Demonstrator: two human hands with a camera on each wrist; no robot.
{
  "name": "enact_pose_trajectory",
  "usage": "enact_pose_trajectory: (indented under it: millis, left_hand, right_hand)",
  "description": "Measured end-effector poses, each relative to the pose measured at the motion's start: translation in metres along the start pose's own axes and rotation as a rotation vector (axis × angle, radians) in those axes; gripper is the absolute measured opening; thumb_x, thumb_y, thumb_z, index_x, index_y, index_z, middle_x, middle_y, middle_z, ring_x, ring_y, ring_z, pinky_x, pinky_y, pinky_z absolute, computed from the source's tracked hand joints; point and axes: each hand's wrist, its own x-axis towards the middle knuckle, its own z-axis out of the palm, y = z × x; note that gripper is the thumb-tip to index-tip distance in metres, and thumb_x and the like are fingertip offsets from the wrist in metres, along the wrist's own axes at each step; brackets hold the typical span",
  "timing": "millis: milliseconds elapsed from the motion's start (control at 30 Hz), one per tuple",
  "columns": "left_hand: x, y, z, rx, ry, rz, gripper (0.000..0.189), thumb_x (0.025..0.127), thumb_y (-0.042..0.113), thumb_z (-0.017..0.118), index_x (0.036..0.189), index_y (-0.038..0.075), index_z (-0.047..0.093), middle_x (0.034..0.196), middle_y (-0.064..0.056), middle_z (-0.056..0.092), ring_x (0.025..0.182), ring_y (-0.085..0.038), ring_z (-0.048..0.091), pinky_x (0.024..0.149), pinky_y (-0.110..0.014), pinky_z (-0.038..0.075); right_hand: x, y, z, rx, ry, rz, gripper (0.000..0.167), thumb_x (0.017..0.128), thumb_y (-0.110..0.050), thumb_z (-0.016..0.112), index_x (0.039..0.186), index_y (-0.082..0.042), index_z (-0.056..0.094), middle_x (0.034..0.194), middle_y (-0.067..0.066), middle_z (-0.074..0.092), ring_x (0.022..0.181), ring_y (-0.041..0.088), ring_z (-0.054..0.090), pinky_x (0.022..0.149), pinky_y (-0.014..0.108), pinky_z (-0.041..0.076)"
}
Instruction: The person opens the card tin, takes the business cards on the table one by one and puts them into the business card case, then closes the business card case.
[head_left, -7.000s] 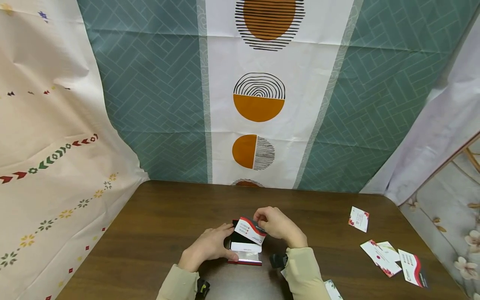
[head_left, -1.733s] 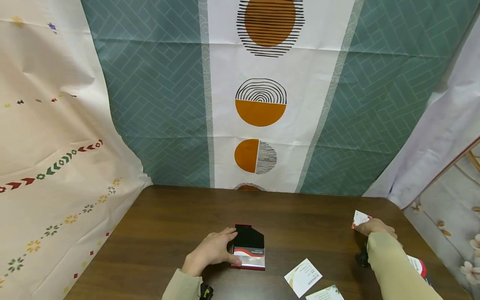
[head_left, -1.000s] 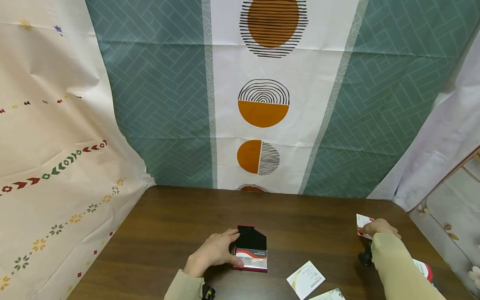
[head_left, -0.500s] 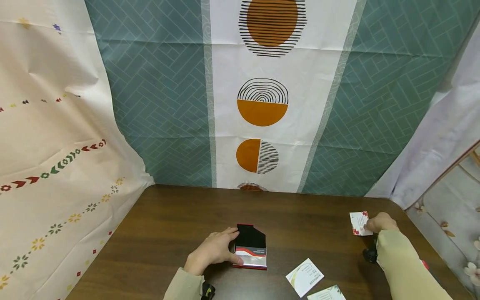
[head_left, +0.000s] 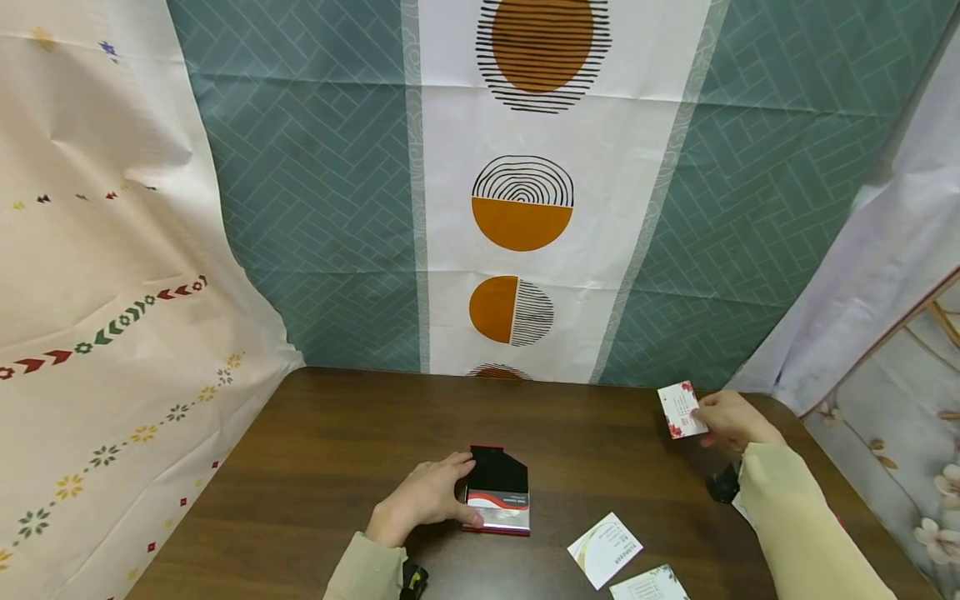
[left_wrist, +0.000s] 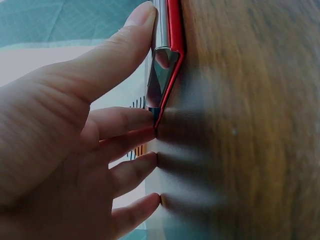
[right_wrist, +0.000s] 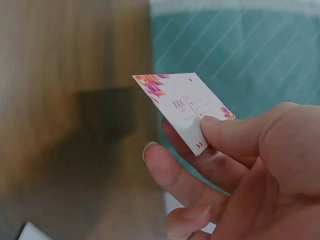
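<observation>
In the head view my left hand [head_left: 422, 504] rests at the left side of an opened card case [head_left: 502, 471]. It has a black flap, a red border and a silvery pocket with a red, white and grey business card [head_left: 498, 500] in it. In the left wrist view the thumb presses the metal edge [left_wrist: 161, 25], and the spread fingers reach the flap's edge and the table. My right hand [head_left: 738, 421] pinches a white business card [head_left: 681, 408] with red floral corners between thumb and fingers. In the right wrist view that card [right_wrist: 185, 97] is tilted above the table.
Two more business cards, one with gold curves [head_left: 604, 550] and one with a green corner [head_left: 649, 585], lie in front, right of the case. Another white card [head_left: 742, 506] shows partly beside the right sleeve. The brown table [head_left: 360, 417] ends at hanging fabric behind.
Seven seconds ago both hands were at the case. Later the right hand reached the floral card at the far right, took hold of it and raised it leftward. The left hand stays put.
</observation>
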Motion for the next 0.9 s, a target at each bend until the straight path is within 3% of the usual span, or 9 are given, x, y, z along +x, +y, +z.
enact_pose_trajectory:
  millis: [100, 233, 500, 900]
  left_hand:
    - [-0.001, 0.0, -0.001, -0.001, 0.003, -0.001, 0.091, 0.071, 0.052, 0.083, 0.141, 0.005, 0.052, 0.148, -0.011, 0.044, 0.132, -0.036, 0.044, 0.107, -0.055, 0.032]
    - [-0.003, 0.0, -0.002, -0.008, 0.003, -0.003, 0.09, 0.071, 0.051, 0.083, 0.141, 0.004, 0.052, 0.148, -0.01, 0.044, 0.133, -0.035, 0.043, 0.107, -0.055, 0.032]
    - [-0.003, -0.001, -0.001, -0.022, 0.007, -0.016, 0.09, 0.07, 0.051, 0.084, 0.14, 0.004, 0.053, 0.148, -0.01, 0.045, 0.133, -0.036, 0.043, 0.107, -0.056, 0.031]
    - [-0.002, 0.001, -0.002, -0.012, 0.019, -0.012, 0.088, 0.071, 0.051, 0.083, 0.14, 0.005, 0.054, 0.148, -0.008, 0.045, 0.136, -0.033, 0.04, 0.108, -0.053, 0.031]
  right_hand:
    - [0.003, -0.018, 0.012, 0.018, -0.013, -0.06, 0.021, 0.095, -0.002, 0.048, 0.099, 0.016, 0.059, 0.079, 0.01, 0.061, 0.064, 0.022, 0.064, 0.048, 0.026, 0.047]
    - [0.003, -0.038, 0.031, 0.036, -0.028, -0.142, 0.017, 0.094, 0.005, 0.051, 0.104, 0.019, 0.05, 0.089, 0.017, 0.058, 0.071, 0.023, 0.062, 0.061, 0.039, 0.056]
    - [0.002, -0.067, 0.068, -0.022, -0.074, -0.23, 0.004, 0.092, 0.005, 0.054, 0.094, 0.008, 0.051, 0.079, 0.012, 0.062, 0.067, 0.02, 0.062, 0.062, 0.043, 0.057]
    - [0.0, -0.096, 0.126, 0.101, -0.086, -0.32, 0.004, 0.094, 0.004, 0.058, 0.092, 0.006, 0.055, 0.076, 0.01, 0.062, 0.067, 0.021, 0.062, 0.064, 0.047, 0.056]
